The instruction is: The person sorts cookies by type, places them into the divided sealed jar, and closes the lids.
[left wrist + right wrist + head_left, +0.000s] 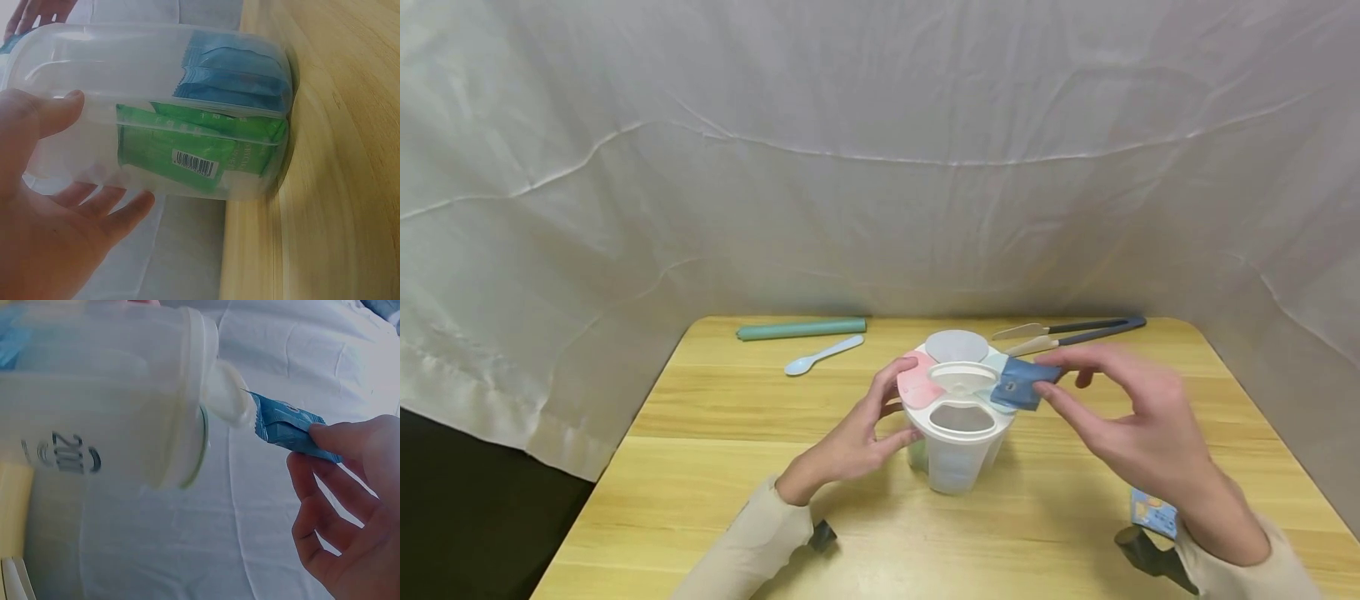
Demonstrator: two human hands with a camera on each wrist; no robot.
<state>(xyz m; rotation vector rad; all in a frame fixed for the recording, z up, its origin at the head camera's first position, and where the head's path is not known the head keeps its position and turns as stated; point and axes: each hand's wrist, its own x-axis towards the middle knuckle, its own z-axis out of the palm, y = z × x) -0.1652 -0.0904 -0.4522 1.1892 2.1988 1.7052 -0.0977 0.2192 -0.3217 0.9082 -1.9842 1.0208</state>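
Note:
A translucent divided storage container (955, 458) stands upright on the table, its white lid carrying pink, grey and pale green flaps. The front flap (962, 377) is raised, exposing an opening (962, 417). My left hand (868, 433) grips the container's left side, thumb in front and fingers behind. Through the wall in the left wrist view, green packets (181, 147) and blue packets (234, 72) lie in separate compartments at the bottom. Between thumb and fingers, my right hand (1138, 417) pinches a small blue packet (1022, 383) just above the lid's right side.
Behind the container lie a teal rolled item (801, 329), a light blue spoon (824, 355) and dark-handled tongs (1093, 329). Another blue packet (1153, 512) rests near my right wrist. A pale curtain (880, 208) hangs along the table's back edge.

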